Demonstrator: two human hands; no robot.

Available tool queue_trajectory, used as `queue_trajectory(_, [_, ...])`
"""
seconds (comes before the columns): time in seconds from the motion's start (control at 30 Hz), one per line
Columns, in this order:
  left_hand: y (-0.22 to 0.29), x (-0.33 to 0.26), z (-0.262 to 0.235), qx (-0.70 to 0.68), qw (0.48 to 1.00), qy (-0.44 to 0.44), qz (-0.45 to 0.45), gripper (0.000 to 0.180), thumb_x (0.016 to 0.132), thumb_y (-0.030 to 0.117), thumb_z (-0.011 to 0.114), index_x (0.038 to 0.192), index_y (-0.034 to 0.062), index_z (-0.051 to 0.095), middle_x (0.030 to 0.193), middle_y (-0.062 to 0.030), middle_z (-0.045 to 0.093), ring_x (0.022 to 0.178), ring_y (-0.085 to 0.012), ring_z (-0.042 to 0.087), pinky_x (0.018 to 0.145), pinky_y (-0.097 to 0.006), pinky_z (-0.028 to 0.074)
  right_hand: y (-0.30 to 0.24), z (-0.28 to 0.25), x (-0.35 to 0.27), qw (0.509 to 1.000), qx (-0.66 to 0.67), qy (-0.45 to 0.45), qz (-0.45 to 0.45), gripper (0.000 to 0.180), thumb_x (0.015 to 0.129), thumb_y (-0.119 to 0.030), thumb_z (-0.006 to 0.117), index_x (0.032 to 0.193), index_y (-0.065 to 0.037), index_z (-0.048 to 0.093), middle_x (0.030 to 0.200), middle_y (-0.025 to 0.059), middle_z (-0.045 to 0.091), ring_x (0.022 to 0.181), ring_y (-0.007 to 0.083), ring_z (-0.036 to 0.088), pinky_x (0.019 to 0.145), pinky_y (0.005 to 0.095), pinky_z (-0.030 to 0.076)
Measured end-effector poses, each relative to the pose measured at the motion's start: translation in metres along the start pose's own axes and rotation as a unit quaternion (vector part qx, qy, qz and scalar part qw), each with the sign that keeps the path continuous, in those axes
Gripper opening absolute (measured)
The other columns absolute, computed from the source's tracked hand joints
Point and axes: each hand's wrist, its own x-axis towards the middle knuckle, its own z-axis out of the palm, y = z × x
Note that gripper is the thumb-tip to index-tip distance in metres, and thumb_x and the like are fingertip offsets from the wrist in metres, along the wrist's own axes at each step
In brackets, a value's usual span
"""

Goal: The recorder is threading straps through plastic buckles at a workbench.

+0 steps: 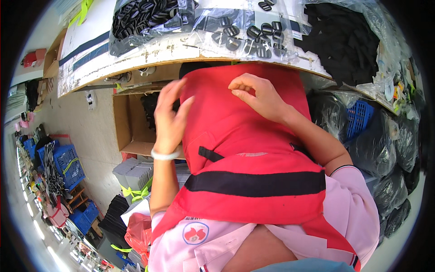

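Note:
My left hand [170, 115], with a white band at the wrist, is raised over the left edge of the red apron [235, 122] on my lap. Its fingers are spread, slightly blurred, and hold nothing. Over the apron's middle is my right hand [260, 95], its fingers curled toward the thumb; anything between the fingertips is too small or hidden to make out. Beyond both hands, loose black plastic strap buckles [260, 34] lie on clear plastic at the table edge. More of them fill a clear bag [149, 20] at the far left.
The worn white table [181, 55] crosses in front of me. Black fabric pieces [342, 43] lie at its right. An open cardboard box [129, 122] sits below on the left. Dark plastic bags [374, 143] and a blue basket [359, 119] crowd my right side.

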Motion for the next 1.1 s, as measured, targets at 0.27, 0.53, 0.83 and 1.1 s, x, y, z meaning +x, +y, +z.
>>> queue_trajectory(0.27, [0.016,0.123,0.042,0.177,0.972,0.148,0.043,0.059,0.081,0.015,0.074,0.131,0.0009,0.046,0.124,-0.024,0.047,0.113,-0.0384,0.051,0.093,-0.043,0.043,0.014,-0.025,-0.001,0.985,-0.075,0.133,-0.084,0.017,0.085,-0.004,0.063,0.102,-0.005,0.062,0.096,0.0094,0.062,0.082,0.0231,0.064,0.073,0.0318,0.051])
queue_trajectory(0.53, [0.03,0.157,0.052,-0.285,0.955,0.011,-0.087,0.043,0.088,0.0,0.063,0.128,-0.0033,0.049,0.088,-0.0076,0.062,0.065,-0.0187,0.065,0.062,-0.03,0.06,0.02,-0.038,-0.001,0.961,-0.073,0.254,-0.076,0.036,0.079,0.003,0.068,0.113,-0.009,0.061,0.09,0.0069,0.058,0.073,0.0173,0.06,0.065,0.0277,0.051])
queue_trajectory(0.83, [0.006,0.185,0.02,-0.429,0.881,-0.062,-0.191,0.044,0.089,-0.002,0.059,0.131,-0.0025,0.047,0.099,-0.0109,0.061,0.082,-0.0216,0.066,0.067,-0.03,0.061,0.017,-0.075,-0.001,0.93,-0.068,0.35,-0.088,0.031,0.085,0.002,0.065,0.115,-0.008,0.061,0.085,0.0002,0.056,0.067,0.0076,0.052,0.061,0.021,0.045])
queue_trajectory(1.1, [0.054,0.148,0.037,0.051,0.983,0.084,0.157,0.034,0.085,0.007,0.068,0.119,0.003,0.063,0.106,-0.0081,0.06,0.094,-0.0148,0.063,0.082,-0.027,0.052,0.033,-0.068,-0.002,0.948,-0.009,0.312,-0.068,0.027,0.085,0.002,0.064,0.11,-0.008,0.063,0.084,0.0009,0.056,0.063,0.0077,0.051,0.058,0.0213,0.043])
